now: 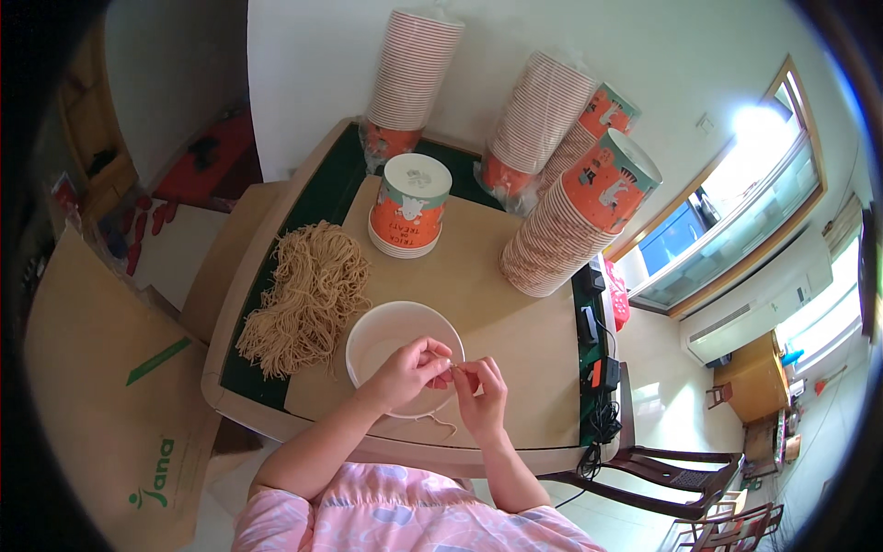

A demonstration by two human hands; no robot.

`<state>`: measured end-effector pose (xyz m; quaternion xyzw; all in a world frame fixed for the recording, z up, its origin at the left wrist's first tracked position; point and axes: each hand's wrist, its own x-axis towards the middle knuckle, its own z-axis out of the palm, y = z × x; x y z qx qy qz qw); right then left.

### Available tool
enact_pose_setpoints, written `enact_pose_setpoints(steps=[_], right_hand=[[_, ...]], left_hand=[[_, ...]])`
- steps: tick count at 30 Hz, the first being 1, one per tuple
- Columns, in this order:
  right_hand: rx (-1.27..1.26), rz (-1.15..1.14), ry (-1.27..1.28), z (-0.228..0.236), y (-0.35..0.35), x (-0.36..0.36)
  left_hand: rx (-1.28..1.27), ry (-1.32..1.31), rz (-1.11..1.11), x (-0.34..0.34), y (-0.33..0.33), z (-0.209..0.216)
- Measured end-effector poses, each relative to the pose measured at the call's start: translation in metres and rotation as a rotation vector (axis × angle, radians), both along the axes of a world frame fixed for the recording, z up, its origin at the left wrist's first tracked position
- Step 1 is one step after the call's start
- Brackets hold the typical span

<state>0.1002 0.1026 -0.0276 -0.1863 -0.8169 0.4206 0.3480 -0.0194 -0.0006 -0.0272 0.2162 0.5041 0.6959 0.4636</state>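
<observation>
My left hand is over the mouth of a white paper bucket, its thumb and fingers pinched together. Close against it, my right hand pinches at the bucket's right rim. A thin beige cord shows below the rim, its tail curling on the board. Fingers cover most of the cord between my hands, and both seem closed on it. Left of the bucket lies a large bundle of beige cords. Beyond it, a short stack of orange and teal printed paper buckets stands upside down.
Tall stacks of nested buckets, some in clear plastic, line the back: one at the left, one in the middle, one at the right. Black adapters and cables lie along the right edge. A cardboard box stands left, a dark chair right.
</observation>
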Motion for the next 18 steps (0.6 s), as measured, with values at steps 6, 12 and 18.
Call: enact_pose_setpoints(steps=[6, 12, 18], right_hand=[[0.024, 0.01, 0.025, 0.0, -0.001, 0.0], [0.028, 0.005, 0.037, -0.001, -0.001, 0.001], [0.009, 0.001, 0.051, -0.001, -0.001, 0.001]], left_hand=[[-0.094, 0.201, -0.085, -0.002, 0.0, -0.003], [-0.184, 0.35, -0.029, 0.001, 0.002, -0.002], [-0.029, 0.306, -0.085, 0.0, 0.0, -0.007]])
